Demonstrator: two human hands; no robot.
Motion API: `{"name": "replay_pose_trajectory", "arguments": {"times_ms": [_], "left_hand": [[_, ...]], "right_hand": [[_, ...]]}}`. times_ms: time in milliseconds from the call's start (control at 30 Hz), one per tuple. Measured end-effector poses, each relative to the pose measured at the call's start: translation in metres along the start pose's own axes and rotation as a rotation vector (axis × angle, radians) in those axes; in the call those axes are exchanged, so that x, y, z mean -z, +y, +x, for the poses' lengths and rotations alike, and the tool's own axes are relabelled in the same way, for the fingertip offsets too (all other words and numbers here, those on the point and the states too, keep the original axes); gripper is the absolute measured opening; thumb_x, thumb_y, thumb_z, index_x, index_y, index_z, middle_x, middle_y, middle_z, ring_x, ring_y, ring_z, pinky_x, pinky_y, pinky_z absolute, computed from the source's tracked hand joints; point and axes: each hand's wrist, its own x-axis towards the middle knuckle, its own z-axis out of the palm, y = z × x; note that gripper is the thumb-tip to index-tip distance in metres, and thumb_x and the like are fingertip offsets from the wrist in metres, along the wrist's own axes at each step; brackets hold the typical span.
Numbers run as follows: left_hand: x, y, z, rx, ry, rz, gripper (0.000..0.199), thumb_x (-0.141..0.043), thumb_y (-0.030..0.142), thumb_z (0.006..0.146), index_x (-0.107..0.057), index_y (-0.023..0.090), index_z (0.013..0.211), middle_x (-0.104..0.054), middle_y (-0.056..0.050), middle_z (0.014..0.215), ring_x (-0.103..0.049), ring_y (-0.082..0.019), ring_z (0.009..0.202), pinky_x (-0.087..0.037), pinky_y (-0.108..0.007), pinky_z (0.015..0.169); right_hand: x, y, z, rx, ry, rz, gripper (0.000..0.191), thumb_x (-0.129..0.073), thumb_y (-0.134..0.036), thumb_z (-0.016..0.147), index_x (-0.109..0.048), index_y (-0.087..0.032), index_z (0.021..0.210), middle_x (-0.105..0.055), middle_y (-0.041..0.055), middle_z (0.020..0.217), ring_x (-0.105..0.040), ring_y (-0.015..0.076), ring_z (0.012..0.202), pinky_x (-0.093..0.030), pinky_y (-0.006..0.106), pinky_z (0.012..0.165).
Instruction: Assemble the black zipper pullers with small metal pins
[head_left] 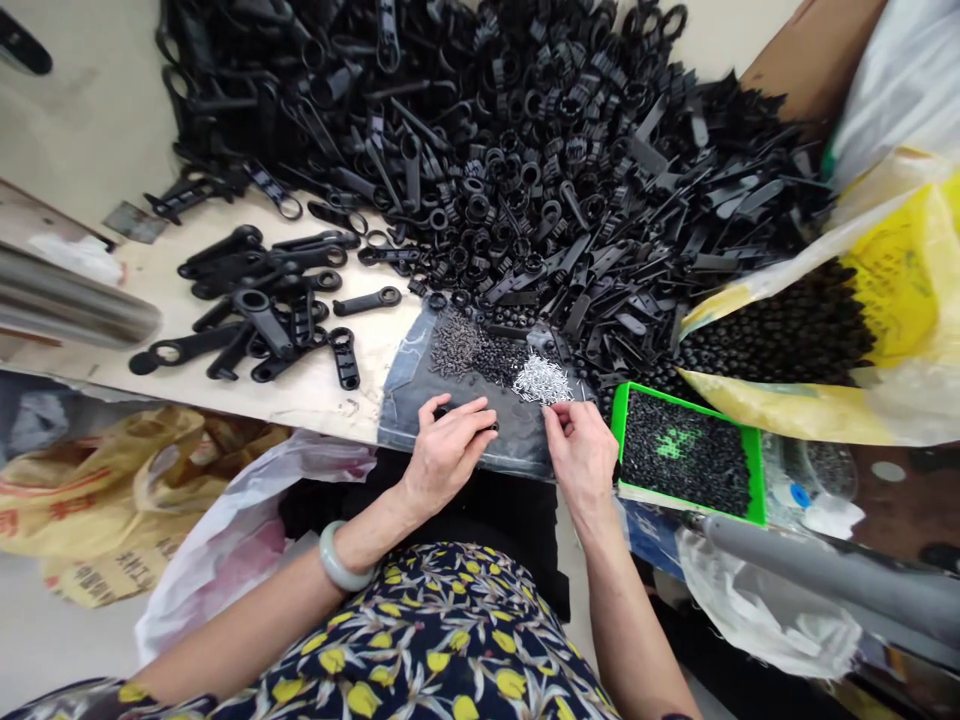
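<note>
My left hand [452,450] is closed over a black plastic part [493,427], which peeks out at the fingertips and is mostly hidden by the fingers. Thumb and forefinger of my right hand [583,452] are pinched at the near edge of a heap of small silver metal pins [541,380], on one of the pins. Both hands rest over a dark work mat [420,405] at the table's front edge. Beside the pins on the mat lie a heap of tiny black pieces [502,358] and a heap of brownish small pieces [454,345].
A huge pile of black plastic parts [480,190] covers the back of the table. Several assembled-looking black handles [262,320] lie at left. At right stand a green tray [617,425] of black bits and a yellow-white bag [911,260] of black parts.
</note>
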Motion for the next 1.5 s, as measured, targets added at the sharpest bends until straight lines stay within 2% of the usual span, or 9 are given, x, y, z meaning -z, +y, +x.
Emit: {"name": "replay_pose_trajectory", "arguments": {"times_ms": [200, 400, 533, 733, 867, 1167, 1400, 1500], "left_hand": [[0.0, 0.001, 0.0, 0.022, -0.002, 0.005, 0.014, -0.062, 0.021, 0.102, -0.068, 0.023, 0.114, -0.082, -0.005, 0.113, -0.076, -0.025, 0.113, -0.034, -0.049, 0.114], [0.0, 0.002, 0.0, -0.001, 0.001, -0.008, 0.014, -0.063, 0.019, 0.101, -0.07, 0.024, 0.113, -0.082, -0.003, 0.111, -0.077, -0.023, 0.111, -0.032, -0.048, 0.115], [-0.002, -0.002, 0.0, -0.021, 0.037, -0.011, 0.012, -0.064, 0.022, 0.102, -0.071, 0.023, 0.112, -0.083, -0.003, 0.108, -0.078, -0.022, 0.107, -0.034, -0.046, 0.114], [-0.004, -0.008, -0.002, -0.042, 0.031, 0.003, 0.015, -0.061, 0.026, 0.104, -0.072, 0.022, 0.113, -0.083, -0.004, 0.107, -0.078, -0.023, 0.108, -0.04, -0.047, 0.111], [-0.004, -0.007, -0.002, -0.035, 0.039, -0.005, 0.016, -0.06, 0.025, 0.104, -0.072, 0.022, 0.114, -0.083, -0.005, 0.108, -0.077, -0.023, 0.11, -0.04, -0.047, 0.111], [-0.003, -0.006, -0.001, -0.054, 0.052, 0.009, 0.016, -0.062, 0.021, 0.103, -0.072, 0.022, 0.115, -0.083, -0.004, 0.109, -0.078, -0.022, 0.108, -0.039, -0.046, 0.109], [0.001, -0.007, -0.002, -0.066, 0.004, 0.004, 0.023, -0.06, 0.017, 0.103, -0.07, 0.023, 0.122, -0.082, -0.005, 0.115, -0.076, -0.023, 0.113, -0.036, -0.049, 0.114], [0.0, -0.008, -0.002, -0.065, 0.026, 0.002, 0.022, -0.06, 0.018, 0.103, -0.071, 0.024, 0.12, -0.082, -0.004, 0.112, -0.077, -0.023, 0.112, -0.038, -0.049, 0.113]], "right_hand": [[-0.005, -0.008, 0.001, -0.01, 0.03, -0.023, 0.026, -0.058, -0.041, 0.103, -0.07, -0.022, 0.09, -0.068, 0.002, 0.088, -0.06, 0.0149, 0.069, -0.044, 0.029, 0.07], [0.002, -0.007, -0.011, 0.08, -0.066, 0.121, 0.019, -0.056, -0.034, 0.104, -0.069, -0.022, 0.096, -0.068, 0.0014, 0.091, -0.061, 0.0145, 0.075, -0.046, 0.028, 0.073], [0.007, -0.011, -0.015, 0.12, -0.035, 0.199, 0.019, -0.055, -0.033, 0.105, -0.07, -0.022, 0.099, -0.068, 0.0016, 0.09, -0.062, 0.0141, 0.073, -0.05, 0.028, 0.072], [0.008, -0.031, -0.015, 0.286, -0.022, 0.303, 0.014, -0.058, -0.028, 0.104, -0.07, -0.023, 0.104, -0.072, 0.0048, 0.094, -0.068, 0.0171, 0.081, -0.057, 0.031, 0.074], [0.007, -0.04, -0.017, 0.4, -0.022, 0.279, 0.012, -0.059, -0.022, 0.103, -0.07, -0.023, 0.108, -0.073, 0.005, 0.095, -0.07, 0.0171, 0.085, -0.059, 0.031, 0.078], [0.002, -0.027, -0.012, 0.662, -0.07, 0.144, 0.025, -0.057, -0.014, 0.102, -0.068, -0.022, 0.123, -0.074, 0.0083, 0.102, -0.07, 0.0179, 0.091, -0.058, 0.031, 0.084], [0.008, -0.018, -0.004, 0.782, -0.203, 0.105, 0.034, -0.054, -0.013, 0.102, -0.067, -0.024, 0.133, -0.074, 0.0093, 0.105, -0.07, 0.0197, 0.092, -0.059, 0.032, 0.081], [0.013, -0.018, -0.004, 0.767, -0.246, 0.175, 0.037, -0.054, -0.014, 0.103, -0.066, -0.025, 0.136, -0.074, 0.0078, 0.105, -0.071, 0.0185, 0.091, -0.06, 0.032, 0.082]]}}
